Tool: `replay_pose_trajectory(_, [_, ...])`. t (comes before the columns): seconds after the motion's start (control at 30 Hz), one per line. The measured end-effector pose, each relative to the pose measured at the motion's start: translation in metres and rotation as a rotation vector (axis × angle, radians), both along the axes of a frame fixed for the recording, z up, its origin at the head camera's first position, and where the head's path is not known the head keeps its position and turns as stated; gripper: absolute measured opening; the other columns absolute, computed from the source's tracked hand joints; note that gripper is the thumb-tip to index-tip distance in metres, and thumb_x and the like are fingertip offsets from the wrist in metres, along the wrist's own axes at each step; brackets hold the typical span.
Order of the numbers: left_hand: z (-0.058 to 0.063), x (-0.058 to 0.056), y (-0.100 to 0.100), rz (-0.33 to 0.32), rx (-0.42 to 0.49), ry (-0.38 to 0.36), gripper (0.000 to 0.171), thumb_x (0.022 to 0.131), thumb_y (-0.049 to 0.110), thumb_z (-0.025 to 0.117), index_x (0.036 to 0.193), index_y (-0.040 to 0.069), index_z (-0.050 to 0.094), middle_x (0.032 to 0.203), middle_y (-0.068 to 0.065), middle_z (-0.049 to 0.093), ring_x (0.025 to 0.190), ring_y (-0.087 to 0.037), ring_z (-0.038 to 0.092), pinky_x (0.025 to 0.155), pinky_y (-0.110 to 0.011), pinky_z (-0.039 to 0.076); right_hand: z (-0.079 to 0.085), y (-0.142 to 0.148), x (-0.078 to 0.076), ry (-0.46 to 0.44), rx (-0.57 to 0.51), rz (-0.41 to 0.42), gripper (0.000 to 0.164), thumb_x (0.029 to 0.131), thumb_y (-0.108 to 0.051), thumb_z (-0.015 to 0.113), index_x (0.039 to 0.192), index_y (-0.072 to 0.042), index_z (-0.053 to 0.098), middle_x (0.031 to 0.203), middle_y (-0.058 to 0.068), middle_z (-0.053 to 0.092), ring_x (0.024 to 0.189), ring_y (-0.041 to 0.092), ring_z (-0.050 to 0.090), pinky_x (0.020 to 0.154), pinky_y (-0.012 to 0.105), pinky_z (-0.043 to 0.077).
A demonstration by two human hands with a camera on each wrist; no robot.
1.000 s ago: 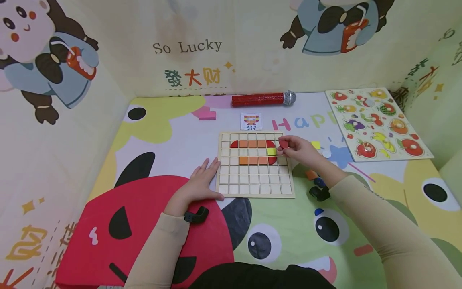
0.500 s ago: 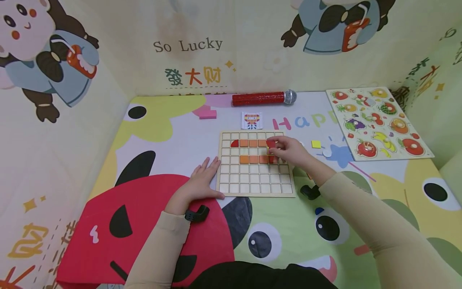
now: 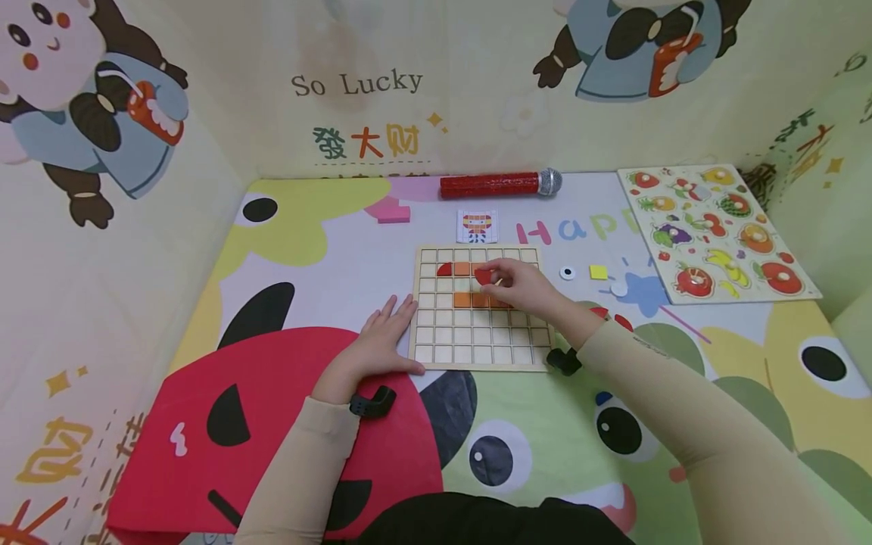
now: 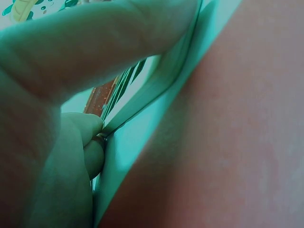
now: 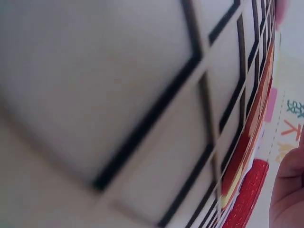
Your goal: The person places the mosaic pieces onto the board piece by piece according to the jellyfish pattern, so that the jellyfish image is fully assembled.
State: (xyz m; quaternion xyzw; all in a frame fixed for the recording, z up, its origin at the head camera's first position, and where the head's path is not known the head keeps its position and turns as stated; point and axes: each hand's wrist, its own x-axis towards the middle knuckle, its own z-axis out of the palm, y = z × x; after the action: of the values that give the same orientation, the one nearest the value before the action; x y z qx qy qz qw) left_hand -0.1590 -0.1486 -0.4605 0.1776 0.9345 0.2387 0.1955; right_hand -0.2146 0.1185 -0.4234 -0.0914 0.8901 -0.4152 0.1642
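Note:
A wooden grid board point(image 3: 477, 354) lies on the table with coloured tiles in some of its cells. Orange tiles point(image 3: 462, 300) show in two rows, and a red quarter-round tile point(image 3: 444, 269) ends the upper row at left. My right hand point(image 3: 524, 289) pinches a red tile point(image 3: 483, 277) with a curved edge, over the board's upper middle, and hides cells to the right. Fingers spread, my left hand point(image 3: 377, 347) rests at the board's left edge; the left wrist view shows its thumb point(image 4: 109, 42) along the frame. Behind the board lies a small picture card point(image 3: 477, 226).
At the back are a red microphone point(image 3: 497, 185) and a pink block point(image 3: 393, 215). A fruit puzzle board point(image 3: 695, 265) lies back right. Right of the grid are an eye disc point(image 3: 567, 273), a yellow tile point(image 3: 598, 272), red pieces point(image 3: 623, 322) and a blue piece point(image 3: 602, 397).
My right hand has moved left across the board, from its right edge to the upper middle, with the red tile between its fingers. The left hand has stayed put.

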Motion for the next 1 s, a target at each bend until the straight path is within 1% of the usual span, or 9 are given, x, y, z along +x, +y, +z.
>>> replay_pose_trajectory(0.1, [0.000,0.000,-0.001,0.003,-0.003,0.000,0.114,0.060,0.042,0.080,0.147,0.021,0.010,0.154,0.003,0.007,0.141,-0.022,-0.006,0.113,-0.049,0.004,0.001,-0.008,-0.001,0.028,0.000,0.031,0.038,0.083,-0.025,0.065,0.119,-0.016,0.057,0.091,0.005,0.059,0.074,0.019,0.053,0.063,0.025,0.045])
replay_pose_trajectory(0.2, [0.000,-0.001,-0.001,0.000,-0.001,0.004,0.114,0.060,0.043,0.079,0.147,0.020,0.010,0.154,0.003,0.007,0.141,-0.023,-0.005,0.113,-0.049,0.005,0.003,-0.017,-0.001,0.045,0.017,0.056,0.037,0.083,-0.026,0.065,0.117,-0.015,0.058,0.091,0.003,0.059,0.075,0.018,0.054,0.063,0.025,0.045])
replay_pose_trajectory(0.43, [0.000,-0.001,-0.002,-0.011,-0.001,0.007,0.114,0.061,0.044,0.079,0.147,0.021,0.009,0.154,0.002,0.007,0.141,-0.024,-0.005,0.113,-0.050,0.005,0.007,-0.038,-0.003,0.104,0.168,0.117,0.036,0.081,-0.030,0.067,0.113,-0.016,0.060,0.089,0.001,0.057,0.082,0.017,0.049,0.068,0.027,0.042])
replay_pose_trajectory(0.6, [0.000,-0.001,-0.001,-0.009,0.005,0.009,0.114,0.060,0.044,0.079,0.147,0.021,0.010,0.154,0.002,0.007,0.141,-0.025,-0.005,0.112,-0.051,0.005,0.008,-0.050,-0.004,0.164,0.255,0.155,0.034,0.080,-0.030,0.067,0.110,-0.015,0.062,0.090,-0.001,0.060,0.081,0.016,0.051,0.071,0.027,0.045])
replay_pose_trajectory(0.8, [0.001,-0.001,-0.001,-0.011,0.008,0.010,0.113,0.060,0.045,0.079,0.147,0.020,0.010,0.154,0.002,0.008,0.141,-0.024,-0.005,0.112,-0.050,0.005,0.005,-0.059,-0.005,0.161,0.335,0.161,0.036,0.080,-0.034,0.068,0.111,-0.015,0.063,0.090,-0.003,0.062,0.081,0.014,0.054,0.072,0.027,0.047])
replay_pose_trajectory(0.87, [0.001,-0.001,-0.001,-0.011,0.008,0.010,0.114,0.060,0.045,0.079,0.147,0.020,0.010,0.154,0.002,0.008,0.141,-0.024,-0.005,0.113,-0.050,0.004,0.003,-0.061,-0.005,0.164,0.354,0.161,0.037,0.080,-0.034,0.068,0.112,-0.015,0.063,0.089,-0.004,0.062,0.081,0.014,0.054,0.073,0.028,0.047])
replay_pose_trajectory(1.0, [0.000,-0.001,-0.001,-0.015,0.006,0.012,0.113,0.060,0.045,0.079,0.147,0.020,0.010,0.154,0.001,0.008,0.141,-0.025,-0.004,0.112,-0.051,0.005,0.000,-0.065,-0.004,0.176,0.402,0.159,0.038,0.080,-0.037,0.067,0.113,-0.019,0.063,0.083,-0.007,0.061,0.081,0.012,0.054,0.086,0.038,0.038])
